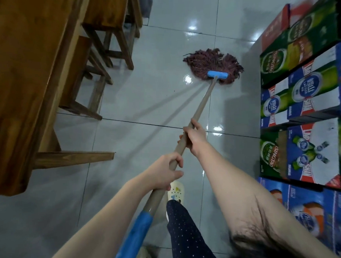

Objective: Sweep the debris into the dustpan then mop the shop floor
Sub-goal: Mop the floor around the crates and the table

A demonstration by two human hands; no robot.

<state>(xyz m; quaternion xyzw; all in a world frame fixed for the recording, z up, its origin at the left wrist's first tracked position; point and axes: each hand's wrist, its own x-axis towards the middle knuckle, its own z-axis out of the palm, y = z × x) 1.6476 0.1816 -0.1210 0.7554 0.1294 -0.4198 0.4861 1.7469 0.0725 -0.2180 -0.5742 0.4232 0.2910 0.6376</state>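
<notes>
A string mop with a dark reddish-brown head (211,65) and a blue clamp (217,75) lies spread on the glossy grey tiled floor (154,102) ahead of me. Its tan handle (202,105) runs back toward me and ends in a blue grip (136,236). My right hand (194,136) is wrapped around the handle farther forward. Lower on the same handle, my left hand (165,172) grips it too. No dustpan or broom is in view.
A wooden table (22,78) and wooden stools (108,33) stand at the left. Stacked beer cartons (303,100) line the right side, close to the mop head. My legs in dotted dark trousers and pale clogs (176,191) are below the handle.
</notes>
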